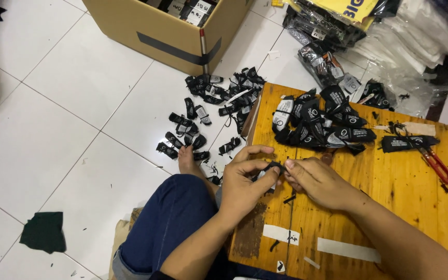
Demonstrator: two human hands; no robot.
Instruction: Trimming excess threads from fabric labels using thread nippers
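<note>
My left hand (245, 184) and my right hand (317, 181) meet over the near left corner of a low wooden table (405, 192). Both pinch one small black fabric label (273, 168) between their fingertips. A heap of similar black labels with white print (320, 124) lies on the table just beyond my hands. More of these labels (208, 114) are scattered on the white tiled floor to the left of the table.
Red-handled snips (439, 166) lie at the table's right beside another label. A cardboard box (167, 31) stands on the floor at the top. Plastic-wrapped bundles (416, 41) pile at top right. My blue-jeaned leg (172, 223) and bare foot are beside the table. White tape strips (348, 250) lie near me.
</note>
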